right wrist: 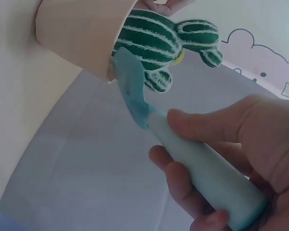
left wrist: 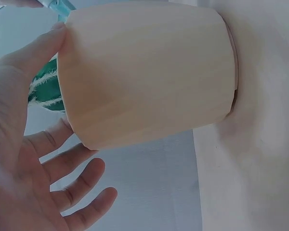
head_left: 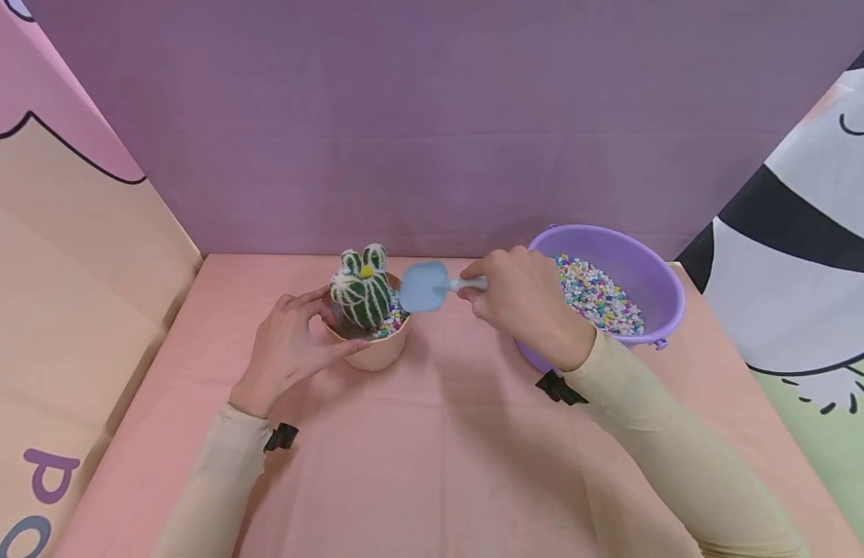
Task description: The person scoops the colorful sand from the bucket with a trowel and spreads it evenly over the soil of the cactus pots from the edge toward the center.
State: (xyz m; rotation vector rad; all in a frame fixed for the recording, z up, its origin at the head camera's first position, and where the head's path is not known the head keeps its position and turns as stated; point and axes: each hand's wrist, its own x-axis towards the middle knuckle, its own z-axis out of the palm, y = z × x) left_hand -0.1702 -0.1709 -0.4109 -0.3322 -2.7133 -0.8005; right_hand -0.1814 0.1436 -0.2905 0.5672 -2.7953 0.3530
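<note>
A small toy cactus point(head_left: 365, 301), green with white fuzzy ridges and a yellow flower, stands in a peach flower pot point(head_left: 378, 354). Colourful pebbles point(head_left: 393, 319) lie beside it on the pot's right side. My left hand point(head_left: 285, 346) holds the pot by its rim, thumb at the near side and fingers at the far left; the lower fingers spread free in the left wrist view. In my right hand point(head_left: 524, 301) is the handle of a light blue toy shovel point(head_left: 423, 287). Its blade point(right wrist: 129, 79) tilts over the pot's right rim, close to the cactus.
A purple bucket point(head_left: 651, 287), partly filled with multicoloured pebbles point(head_left: 592, 294), stands at the right behind my right forearm. Pink cloth point(head_left: 376, 465) covers the table. A purple backdrop point(head_left: 432, 139) rises behind, with printed panels on both sides.
</note>
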